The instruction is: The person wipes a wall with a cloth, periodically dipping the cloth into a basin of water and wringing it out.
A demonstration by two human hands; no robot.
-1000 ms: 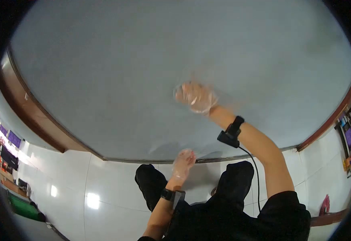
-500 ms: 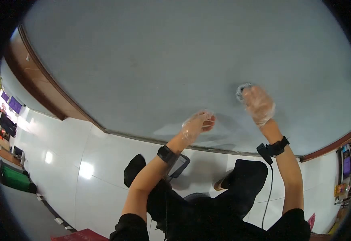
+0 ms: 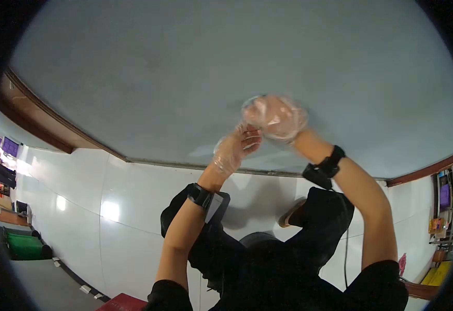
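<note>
- The right hand point(image 3: 275, 118), in a thin clear glove, curls over a greyish, mesh-like pad point(image 3: 247, 103); the grip looks narrow around it, though blur softens the fingers and only the pad's rim shows past them.
- The pad is at the lower middle part of the grey panel point(image 3: 148, 67), above the left hand point(image 3: 238, 145). It seems to be against the surface, but the contact itself is hidden.
- The left hand, also gloved, has its fingers loosely bent and moderately wide, with nothing seen inside them. Its fingertips are just beside the right hand; whether the 2 touch is not clear.
- The hands could knock together, because they are so close and the right hand's blur suggests quick motion.
- The pad could slip free, since loose, smooth plastic lies between it and the skin.
- A glove could tear or be dragged off, should the film catch on the mesh.
- The cable point(image 3: 346, 254) beside the right leg could snag on the knee and tug the right wrist device point(image 3: 325, 170) if the arm reached far.
- Counted at the work: 2 hands, 2 gloves, 1 pad, 1 grey panel.
- Counted on and around the person: 2 wrist devices, including the left wrist device point(image 3: 199, 195); 2 legs in black; 1 shoe point(image 3: 290, 214) clearly visible on the white floor point(image 3: 138, 202); and 1 cable. The things on the rack at far right are too small to count.
</note>
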